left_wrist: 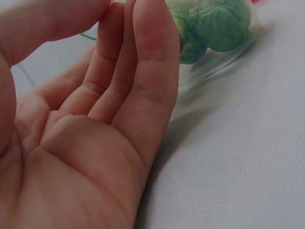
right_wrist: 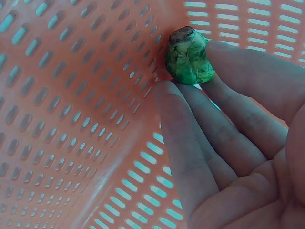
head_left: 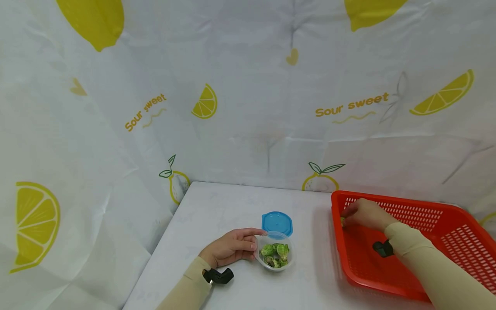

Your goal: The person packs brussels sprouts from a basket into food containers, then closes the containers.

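Note:
A clear round plastic container holds several green Brussels sprouts. Against its left side rests my left hand, with thumb and index finger touching near the rim. In the left wrist view the fingers are nearly straight, and Brussels sprouts show through the clear wall beyond them. My right hand reaches into the red basket, at its far left corner. Between its thumb and fingers it pinches one Brussels sprout, cut stem end up, close to the perforated wall.
A blue lid lies on the white-covered table, just behind the clear container. The red basket's raised rim stands to the right. A white cloth printed with lemons hangs behind and to the left.

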Available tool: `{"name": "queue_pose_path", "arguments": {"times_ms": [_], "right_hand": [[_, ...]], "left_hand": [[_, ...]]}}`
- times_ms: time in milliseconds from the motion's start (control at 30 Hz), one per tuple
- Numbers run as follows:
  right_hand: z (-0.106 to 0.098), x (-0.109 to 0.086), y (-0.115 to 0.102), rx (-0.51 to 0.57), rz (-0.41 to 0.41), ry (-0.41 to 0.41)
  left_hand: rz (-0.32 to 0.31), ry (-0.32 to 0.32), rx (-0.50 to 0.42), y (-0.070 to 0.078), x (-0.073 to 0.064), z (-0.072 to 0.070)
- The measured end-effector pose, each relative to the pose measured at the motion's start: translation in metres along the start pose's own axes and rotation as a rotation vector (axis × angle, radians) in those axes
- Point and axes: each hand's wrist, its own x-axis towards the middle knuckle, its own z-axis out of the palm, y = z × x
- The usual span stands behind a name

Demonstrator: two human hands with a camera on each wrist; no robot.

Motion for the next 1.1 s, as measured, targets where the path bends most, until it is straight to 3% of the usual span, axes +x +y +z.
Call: {"name": "queue_pose_path", "arguments": {"times_ms": [1100], "right_hand": [[0.0029,-0.0001,-0.0016,0.008,0.027,0.009]], "left_hand": [[-0.002,-0.005,-0.03,-0.0008,0.0007,-0.0021]]}}
